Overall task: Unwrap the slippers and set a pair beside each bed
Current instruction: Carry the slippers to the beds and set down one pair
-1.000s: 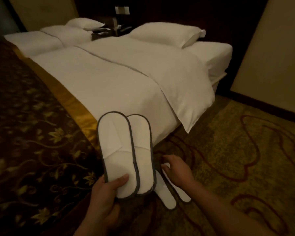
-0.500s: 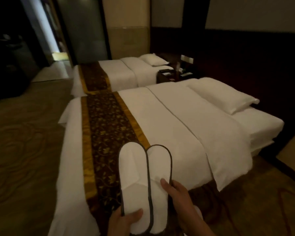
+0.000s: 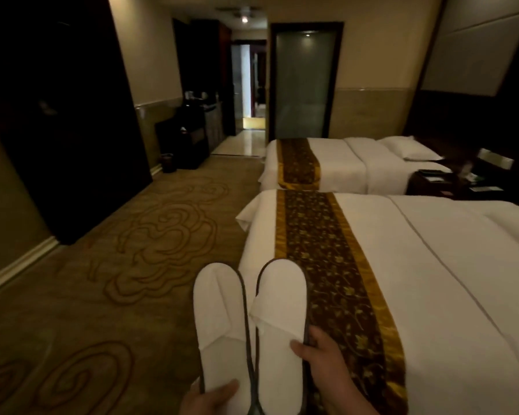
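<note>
I hold a pair of white slippers with grey trim in front of me, toes pointing away. My left hand [image 3: 210,398] grips the heel of the left slipper [image 3: 219,319], thumb on top. My right hand [image 3: 321,354] pinches the outer edge of the right slipper [image 3: 282,313]. The slippers are spread apart at the toes. The near bed [image 3: 432,280], with white linen and a brown-gold runner, is directly to my right. The far bed [image 3: 342,163] stands beyond it. The pair set down earlier is out of view.
A patterned carpet floor [image 3: 150,244] stretches ahead on the left. A dark wardrobe [image 3: 66,121] lines the left wall, with a low cabinet [image 3: 189,136] past it. A dark nightstand [image 3: 438,182] sits between the beds. A hallway [image 3: 249,85] and a frosted door [image 3: 303,79] are at the back.
My view has swung left from the near bed's side to its foot, facing the room's far end. My right hand left the slippers on the floor and took hold of the right slipper.
</note>
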